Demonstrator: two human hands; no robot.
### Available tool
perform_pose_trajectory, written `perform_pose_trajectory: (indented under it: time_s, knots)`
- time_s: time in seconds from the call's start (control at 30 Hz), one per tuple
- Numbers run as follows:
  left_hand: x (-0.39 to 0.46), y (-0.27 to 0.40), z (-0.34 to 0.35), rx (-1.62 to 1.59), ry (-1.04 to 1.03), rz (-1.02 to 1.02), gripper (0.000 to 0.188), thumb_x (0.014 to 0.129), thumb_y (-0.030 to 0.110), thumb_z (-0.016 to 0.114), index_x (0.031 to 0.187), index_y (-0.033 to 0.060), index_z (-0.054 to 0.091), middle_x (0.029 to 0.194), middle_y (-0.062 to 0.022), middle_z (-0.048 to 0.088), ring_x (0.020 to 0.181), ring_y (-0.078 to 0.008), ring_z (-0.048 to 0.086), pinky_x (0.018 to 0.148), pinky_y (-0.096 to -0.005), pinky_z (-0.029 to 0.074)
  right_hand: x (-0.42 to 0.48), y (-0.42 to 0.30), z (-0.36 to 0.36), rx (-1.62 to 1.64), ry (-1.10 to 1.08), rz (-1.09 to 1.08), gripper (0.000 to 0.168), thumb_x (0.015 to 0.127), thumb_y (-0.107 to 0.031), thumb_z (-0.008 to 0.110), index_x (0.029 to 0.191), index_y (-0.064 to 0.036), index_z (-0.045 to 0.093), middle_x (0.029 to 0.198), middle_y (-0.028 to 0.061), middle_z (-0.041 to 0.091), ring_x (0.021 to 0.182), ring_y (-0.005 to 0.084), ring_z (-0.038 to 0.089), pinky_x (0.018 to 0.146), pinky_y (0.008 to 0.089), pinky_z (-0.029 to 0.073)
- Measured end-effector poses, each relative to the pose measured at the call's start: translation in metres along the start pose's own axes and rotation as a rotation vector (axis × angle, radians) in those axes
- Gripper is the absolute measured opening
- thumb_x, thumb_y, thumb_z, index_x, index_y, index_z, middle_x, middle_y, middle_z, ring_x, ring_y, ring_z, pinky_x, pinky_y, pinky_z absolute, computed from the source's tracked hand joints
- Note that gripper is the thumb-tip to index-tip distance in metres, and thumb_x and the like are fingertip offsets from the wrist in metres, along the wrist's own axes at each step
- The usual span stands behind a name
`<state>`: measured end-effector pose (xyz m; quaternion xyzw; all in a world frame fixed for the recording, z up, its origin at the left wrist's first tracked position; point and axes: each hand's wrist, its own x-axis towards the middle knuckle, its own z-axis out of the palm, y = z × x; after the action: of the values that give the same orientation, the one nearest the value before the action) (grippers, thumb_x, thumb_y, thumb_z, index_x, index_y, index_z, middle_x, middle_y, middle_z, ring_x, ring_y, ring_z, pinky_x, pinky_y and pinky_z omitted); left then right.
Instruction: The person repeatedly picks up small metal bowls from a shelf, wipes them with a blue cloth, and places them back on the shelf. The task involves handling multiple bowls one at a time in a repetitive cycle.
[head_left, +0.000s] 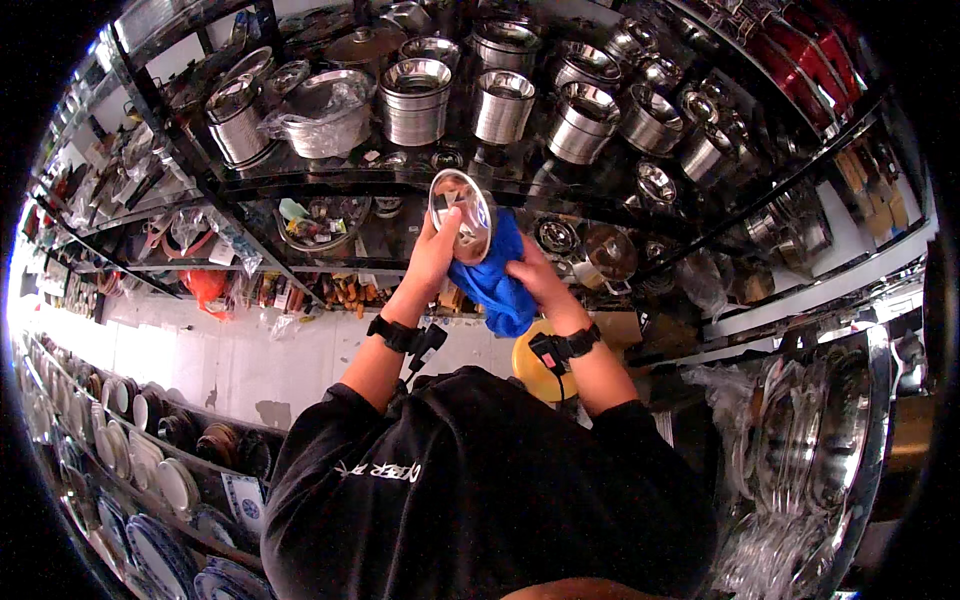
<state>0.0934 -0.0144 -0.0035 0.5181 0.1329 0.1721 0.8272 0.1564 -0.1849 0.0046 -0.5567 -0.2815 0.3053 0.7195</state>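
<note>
My left hand grips a shiny round metal dish by its rim, thumb on the inner face. The dish is tilted up on edge, and its mirror-like face reflects the surroundings. In my right hand is a bunched blue cloth, pressed close behind and below the dish. A fold of it hangs down between my wrists. The cloth hides part of the dish's far side and some of my right fingers. Both wrists wear black straps with small devices.
Stacks of stainless steel bowls fill the black shelf before me. A glass-lidded pot sits on the lower shelf, right. Plates line a rack at left. A yellow round object is below my right wrist; plastic-wrapped metal trays stand at right.
</note>
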Motion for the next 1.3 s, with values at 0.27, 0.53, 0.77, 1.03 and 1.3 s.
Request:
perform_pose_trajectory:
  time_s: [0.27,0.53,0.77,1.03,1.3]
  knots:
    - [-0.016,-0.001,0.004,0.149,-0.068,-0.158,0.054,0.090,0.011,0.053,0.139,0.0035,0.032,0.123,-0.0066,0.052,0.108,-0.0130,0.049,0.093,-0.0259,0.039,-0.005,-0.034,-0.035,0.160,0.175,-0.181,0.050,0.091,-0.025,0.050,0.135,-0.005,0.039,0.129,0.0085,0.050,0.116,0.0197,0.050,0.100,0.0343,0.038]
    - [-0.004,-0.005,0.012,0.477,-0.127,0.347,0.077,0.084,0.016,0.061,0.144,0.0018,0.015,0.147,-0.0238,0.018,0.137,-0.0309,0.020,0.109,-0.0344,0.020,-0.024,0.015,-0.024,0.299,0.145,0.172,0.048,0.090,-0.026,0.050,0.130,-0.002,0.044,0.128,0.0103,0.052,0.116,0.0223,0.049,0.101,0.0344,0.037]
    - [0.005,0.001,-0.005,0.393,-0.027,0.464,0.063,0.082,-0.006,0.046,0.141,0.0041,0.027,0.142,-0.0160,0.033,0.130,-0.0211,0.034,0.105,-0.0292,0.027,-0.015,0.044,-0.081,0.628,0.136,0.189,0.044,0.091,-0.024,0.050,0.130,-0.004,0.044,0.124,0.0091,0.053,0.110,0.0203,0.053,0.096,0.0340,0.042]
    - [-0.016,-0.008,0.015,-0.027,-0.280,0.003,0.073,0.077,-0.008,0.047,0.144,0.0030,0.022,0.151,-0.0109,0.018,0.132,-0.0179,0.030,0.104,-0.0276,0.028,-0.036,0.024,-0.054,0.576,0.118,0.245,0.043,0.090,-0.024,0.052,0.128,-0.004,0.046,0.121,0.0083,0.055,0.105,0.0202,0.055,0.092,0.0341,0.045]
    - [-0.009,-0.009,-0.018,0.133,-0.074,-0.142,0.037,0.083,0.005,0.052,0.119,-0.0021,0.052,0.100,-0.0084,0.063,0.089,-0.0156,0.059,0.080,-0.0277,0.046,-0.035,0.031,-0.064,0.582,0.027,0.255,0.043,0.088,-0.023,0.055,0.126,-0.005,0.048,0.117,0.0074,0.057,0.100,0.0200,0.058,0.089,0.0343,0.048]
